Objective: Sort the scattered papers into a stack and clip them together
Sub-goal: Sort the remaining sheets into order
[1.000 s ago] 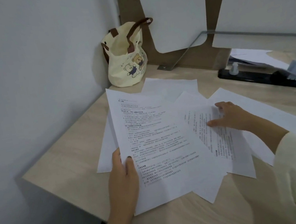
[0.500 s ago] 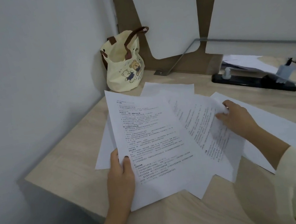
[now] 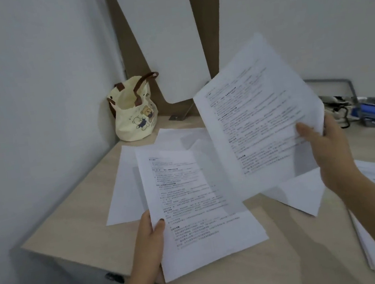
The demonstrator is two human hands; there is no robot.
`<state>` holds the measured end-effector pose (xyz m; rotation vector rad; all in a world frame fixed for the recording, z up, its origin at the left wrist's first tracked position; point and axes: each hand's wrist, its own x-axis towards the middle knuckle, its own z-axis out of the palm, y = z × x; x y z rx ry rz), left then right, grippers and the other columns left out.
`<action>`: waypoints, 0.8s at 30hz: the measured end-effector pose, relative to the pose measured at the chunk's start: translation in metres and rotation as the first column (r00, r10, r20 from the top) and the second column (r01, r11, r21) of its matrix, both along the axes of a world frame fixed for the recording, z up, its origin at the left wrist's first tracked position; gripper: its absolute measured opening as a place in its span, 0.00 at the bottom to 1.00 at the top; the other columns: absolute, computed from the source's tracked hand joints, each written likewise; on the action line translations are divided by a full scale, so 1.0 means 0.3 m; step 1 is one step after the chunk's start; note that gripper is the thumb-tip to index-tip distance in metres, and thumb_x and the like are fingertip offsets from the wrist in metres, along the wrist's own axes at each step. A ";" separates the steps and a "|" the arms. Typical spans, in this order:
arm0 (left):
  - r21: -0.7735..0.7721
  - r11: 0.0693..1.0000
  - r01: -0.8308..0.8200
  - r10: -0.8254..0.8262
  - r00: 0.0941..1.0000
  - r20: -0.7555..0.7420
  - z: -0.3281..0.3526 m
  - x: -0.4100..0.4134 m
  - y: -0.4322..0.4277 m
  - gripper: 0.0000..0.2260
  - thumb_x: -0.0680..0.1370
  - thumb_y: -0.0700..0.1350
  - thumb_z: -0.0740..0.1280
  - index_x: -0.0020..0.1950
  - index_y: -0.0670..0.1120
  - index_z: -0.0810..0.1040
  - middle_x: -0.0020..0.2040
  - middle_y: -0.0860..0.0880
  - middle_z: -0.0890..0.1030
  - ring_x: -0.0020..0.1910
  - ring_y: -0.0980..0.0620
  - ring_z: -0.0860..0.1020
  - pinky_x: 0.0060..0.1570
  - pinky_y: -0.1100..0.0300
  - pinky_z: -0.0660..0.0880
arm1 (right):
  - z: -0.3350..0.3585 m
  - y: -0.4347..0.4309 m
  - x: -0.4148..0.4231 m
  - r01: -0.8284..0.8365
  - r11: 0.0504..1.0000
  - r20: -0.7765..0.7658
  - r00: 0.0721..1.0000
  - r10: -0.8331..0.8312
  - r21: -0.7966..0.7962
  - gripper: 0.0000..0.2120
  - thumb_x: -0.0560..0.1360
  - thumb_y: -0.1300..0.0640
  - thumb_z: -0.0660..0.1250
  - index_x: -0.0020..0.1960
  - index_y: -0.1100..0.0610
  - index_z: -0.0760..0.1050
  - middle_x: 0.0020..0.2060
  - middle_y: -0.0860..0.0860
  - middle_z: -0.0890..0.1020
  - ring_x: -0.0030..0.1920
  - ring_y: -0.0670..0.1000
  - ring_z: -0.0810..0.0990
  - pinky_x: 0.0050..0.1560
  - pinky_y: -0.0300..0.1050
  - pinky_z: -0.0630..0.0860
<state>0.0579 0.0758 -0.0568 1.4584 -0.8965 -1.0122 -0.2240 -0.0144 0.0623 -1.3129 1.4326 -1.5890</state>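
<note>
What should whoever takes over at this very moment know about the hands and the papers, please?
Left hand pinches a printed white sheet by its left edge, low over the light wooden desk.
Right hand holds a second printed white sheet raised in the air.
Other loose white sheets lie fanned on the desk.
Done: two sheets in hand, no stack formed.
Left: gather all sheets, square them, clip; no clip is visible.

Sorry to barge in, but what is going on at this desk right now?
A person is partway through sorting. The left hand grips one printed sheet by its lower left edge over the desk, and the right hand holds a second sheet up in the air. Other sheets lie loose on the desk, not stacked or clipped.
</note>
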 end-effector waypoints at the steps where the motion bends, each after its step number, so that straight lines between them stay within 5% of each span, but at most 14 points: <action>1: 0.012 1.000 0.010 -0.010 0.999 -0.041 -0.001 -0.012 0.002 0.11 0.80 0.38 0.58 0.59 0.50 0.70 0.53 0.54 0.78 0.50 0.56 0.77 0.47 0.60 0.73 | -0.004 0.015 -0.008 -0.027 0.999 0.043 0.999 0.025 0.038 0.12 0.77 0.57 0.63 0.60 0.55 0.71 0.55 0.52 0.80 0.52 0.54 0.79 0.51 0.51 0.76; 6: 0.037 0.996 0.080 -0.071 0.977 -0.202 0.005 -0.067 0.030 0.13 0.79 0.37 0.60 0.61 0.49 0.71 0.54 0.51 0.79 0.53 0.50 0.78 0.51 0.56 0.74 | -0.112 0.085 -0.012 -0.076 0.950 0.095 0.994 0.050 0.302 0.14 0.76 0.58 0.64 0.61 0.58 0.72 0.55 0.57 0.79 0.53 0.60 0.78 0.56 0.58 0.75; 12: 0.050 0.995 0.088 -0.074 0.969 -0.235 0.027 -0.106 0.054 0.10 0.81 0.41 0.56 0.60 0.46 0.71 0.53 0.46 0.79 0.51 0.49 0.78 0.47 0.57 0.75 | -0.298 0.164 0.036 -0.039 0.879 -0.074 0.994 0.084 0.475 0.15 0.76 0.59 0.64 0.61 0.63 0.69 0.55 0.61 0.77 0.52 0.60 0.77 0.54 0.56 0.75; 15: 0.067 0.987 0.143 -0.129 0.975 -0.180 0.026 -0.117 0.057 0.15 0.81 0.50 0.55 0.64 0.46 0.73 0.59 0.46 0.80 0.57 0.49 0.79 0.56 0.51 0.75 | -0.350 0.186 0.062 -0.032 0.861 -0.112 0.988 0.103 0.508 0.17 0.76 0.59 0.63 0.62 0.64 0.67 0.55 0.60 0.76 0.51 0.59 0.76 0.51 0.53 0.74; 17: 0.045 0.989 0.144 -0.138 0.983 -0.117 0.023 -0.128 0.059 0.12 0.80 0.46 0.59 0.64 0.49 0.71 0.61 0.49 0.78 0.59 0.50 0.77 0.64 0.50 0.71 | -0.362 0.196 0.080 -0.047 0.860 -0.115 0.986 0.122 0.508 0.18 0.76 0.58 0.63 0.63 0.64 0.66 0.54 0.59 0.76 0.50 0.57 0.75 0.48 0.50 0.73; 24: 0.036 0.977 0.209 -0.211 0.975 0.063 0.011 -0.152 0.050 0.17 0.77 0.33 0.60 0.57 0.55 0.70 0.56 0.53 0.78 0.56 0.54 0.76 0.57 0.59 0.71 | -0.363 0.190 0.117 -0.105 0.830 -0.386 0.848 0.363 0.549 0.19 0.75 0.46 0.63 0.61 0.56 0.70 0.54 0.50 0.79 0.53 0.52 0.77 0.54 0.49 0.75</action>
